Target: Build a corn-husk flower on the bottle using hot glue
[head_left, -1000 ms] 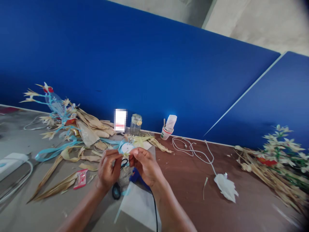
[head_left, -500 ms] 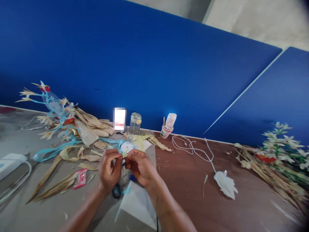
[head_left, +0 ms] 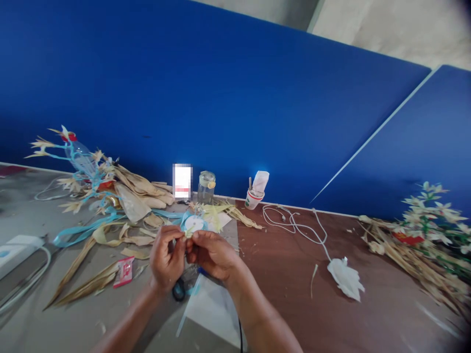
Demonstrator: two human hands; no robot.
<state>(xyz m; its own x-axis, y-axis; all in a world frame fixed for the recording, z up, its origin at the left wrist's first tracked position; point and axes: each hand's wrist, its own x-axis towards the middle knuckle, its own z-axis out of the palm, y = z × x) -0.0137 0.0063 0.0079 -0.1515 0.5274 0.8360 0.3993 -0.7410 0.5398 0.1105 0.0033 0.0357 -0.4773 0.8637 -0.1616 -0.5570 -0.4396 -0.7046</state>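
Observation:
My left hand [head_left: 166,258] and my right hand [head_left: 210,254] meet in front of me, fingertips pinched together on a small pale piece of dried leaf [head_left: 189,233]. Both hands are closed on it. Just behind the fingertips lies a roll of light blue ribbon [head_left: 193,224]. Under my hands lie black-handled scissors [head_left: 178,290] and a white sheet of paper [head_left: 211,306], with a black cable running down beside my right forearm.
Dried husk strips [head_left: 88,282] and blue ribbon [head_left: 79,230] litter the left of the table. A glass jar [head_left: 206,187], a paper cup [head_left: 253,198], a white cable [head_left: 294,226], a white leaf shape [head_left: 346,279] and stalks with pale flowers [head_left: 423,240] stand nearby. A blue partition [head_left: 235,108] backs the table.
My hands have drawn closer together and slid slightly left, the right hand now covering the blue object under it. The view shifted a little.

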